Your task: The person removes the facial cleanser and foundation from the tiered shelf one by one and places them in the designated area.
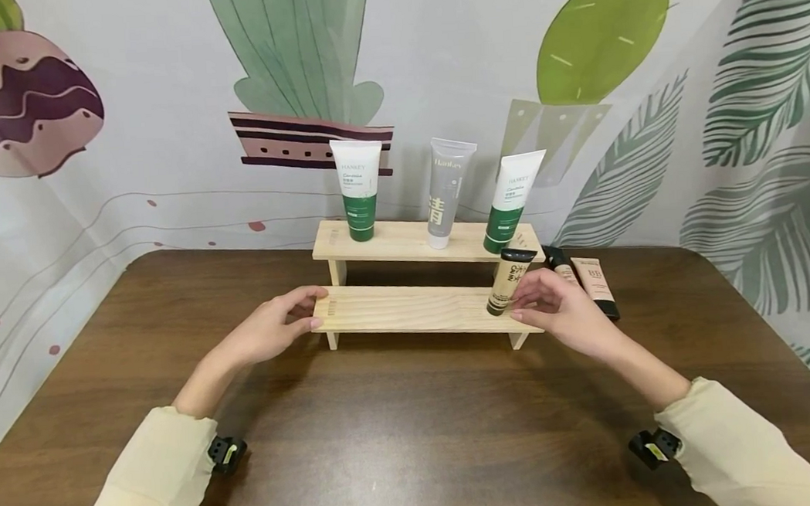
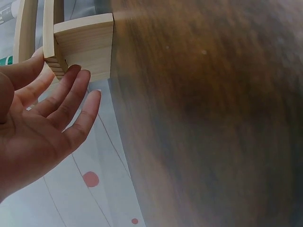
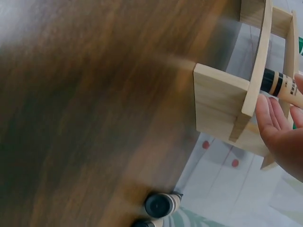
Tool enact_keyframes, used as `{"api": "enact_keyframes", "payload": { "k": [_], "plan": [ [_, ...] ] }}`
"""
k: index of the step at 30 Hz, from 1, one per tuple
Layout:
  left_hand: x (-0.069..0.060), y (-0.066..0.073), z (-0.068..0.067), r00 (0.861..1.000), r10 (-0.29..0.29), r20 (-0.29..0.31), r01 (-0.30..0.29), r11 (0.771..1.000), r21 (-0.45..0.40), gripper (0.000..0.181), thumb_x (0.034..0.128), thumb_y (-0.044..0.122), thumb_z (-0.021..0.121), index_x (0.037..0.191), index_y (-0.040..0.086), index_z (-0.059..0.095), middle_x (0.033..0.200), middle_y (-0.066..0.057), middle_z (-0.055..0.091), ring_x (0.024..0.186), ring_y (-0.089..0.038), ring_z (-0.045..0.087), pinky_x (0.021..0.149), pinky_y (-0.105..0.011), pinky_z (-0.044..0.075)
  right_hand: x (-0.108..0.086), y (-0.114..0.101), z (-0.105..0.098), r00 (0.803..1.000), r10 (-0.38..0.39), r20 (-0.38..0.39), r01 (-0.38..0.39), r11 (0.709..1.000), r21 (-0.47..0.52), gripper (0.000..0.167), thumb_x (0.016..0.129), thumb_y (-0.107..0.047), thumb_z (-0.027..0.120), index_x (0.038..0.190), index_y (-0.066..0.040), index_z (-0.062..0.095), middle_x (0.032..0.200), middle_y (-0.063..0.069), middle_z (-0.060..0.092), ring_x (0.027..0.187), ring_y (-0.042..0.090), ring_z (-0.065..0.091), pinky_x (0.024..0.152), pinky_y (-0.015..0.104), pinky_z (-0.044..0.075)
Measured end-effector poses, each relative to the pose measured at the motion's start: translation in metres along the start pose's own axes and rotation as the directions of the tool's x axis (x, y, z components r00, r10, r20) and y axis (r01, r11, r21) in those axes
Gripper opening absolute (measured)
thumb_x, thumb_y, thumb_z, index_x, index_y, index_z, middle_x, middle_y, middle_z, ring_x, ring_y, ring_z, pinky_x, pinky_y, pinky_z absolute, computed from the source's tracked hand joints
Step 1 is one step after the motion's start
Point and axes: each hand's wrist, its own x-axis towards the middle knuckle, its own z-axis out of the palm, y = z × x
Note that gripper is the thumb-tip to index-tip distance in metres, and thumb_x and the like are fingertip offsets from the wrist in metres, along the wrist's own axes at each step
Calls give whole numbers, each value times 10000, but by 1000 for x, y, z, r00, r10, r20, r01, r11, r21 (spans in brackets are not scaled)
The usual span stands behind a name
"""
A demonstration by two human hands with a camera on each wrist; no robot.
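My left hand [image 1: 270,327] pinches the left end of the lower shelf of a two-tier wooden stand [image 1: 401,309]; in the left wrist view its other fingers [image 2: 78,118] extend loosely beside the end. On the right end of that shelf a beige cosmetic tube [image 1: 509,284] stands upright on its black cap. Beside it is my right hand [image 1: 568,309], thumb and fingers slightly bent near the tube's lower part and the shelf end. Whether they touch the tube is unclear. The right wrist view shows the tube [image 3: 286,87] partly behind the fingers.
The upper shelf bears two white-and-green tubes [image 1: 358,190] [image 1: 513,200] with a grey tube [image 1: 448,192] between them. Right of the stand, a pinkish BB tube [image 1: 593,284] and another black-ended tube [image 1: 560,263] lie on the brown table [image 1: 402,439]. A printed cloth [image 1: 449,64] hangs behind.
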Motion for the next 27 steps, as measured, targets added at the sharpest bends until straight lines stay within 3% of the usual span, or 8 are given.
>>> {"api": "enact_keyframes", "payload": {
  "k": [8,21,27],
  "plan": [
    [1,-1,-1,1000,3,-2,-3,1000,4,375,909,88,557,1263,-1,470,1076,-176,581,989,-304,555,821,-446,423,5,2,8,996,70,-56,-70,998,-4,259,792,39,666,981,62,489,932,179,596,858,150,591,737,238,472],
    [2,-2,-1,1000,11,-4,-11,1000,-3,380,908,71,555,1268,-7,466,1067,-171,584,986,-297,556,830,-437,418,11,5,17,988,59,-145,-68,996,-55,242,766,47,692,874,60,475,854,168,629,783,86,564,671,213,473],
    [2,-2,0,1000,15,1,-15,1000,-2,383,909,82,556,1270,-6,464,1068,-169,585,978,-293,560,822,-434,422,11,4,19,985,55,-161,-67,995,-73,223,772,34,692,892,40,504,863,160,640,786,83,567,676,200,464]
  ]
}}
